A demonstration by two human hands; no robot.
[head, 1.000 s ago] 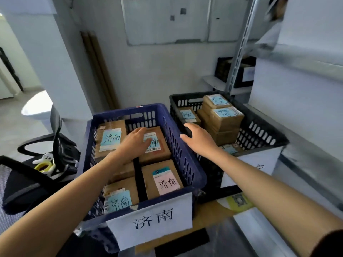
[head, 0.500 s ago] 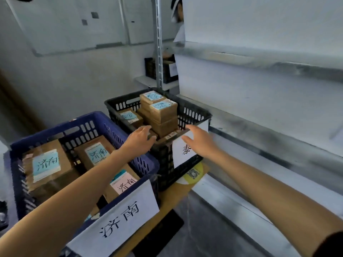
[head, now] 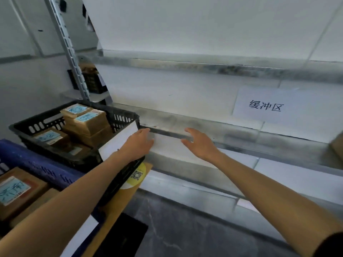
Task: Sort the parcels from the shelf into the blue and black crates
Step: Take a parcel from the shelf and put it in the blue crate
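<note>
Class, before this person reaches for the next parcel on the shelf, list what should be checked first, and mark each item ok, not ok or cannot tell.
1. Left hand free: ok, fingers relaxed, holding nothing.
2. Right hand free: ok, open, holding nothing.
3. Parcel on the shelf: ok, a brown box shows at the far right, cut off by the frame.
4. Its label readable: cannot tell, not in view.
5. Room in black crate: ok, space beside the stack.
6. Room in blue crate: cannot tell, mostly out of frame.

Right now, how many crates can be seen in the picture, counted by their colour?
black crate: 1
blue crate: 1
Total: 2
</note>
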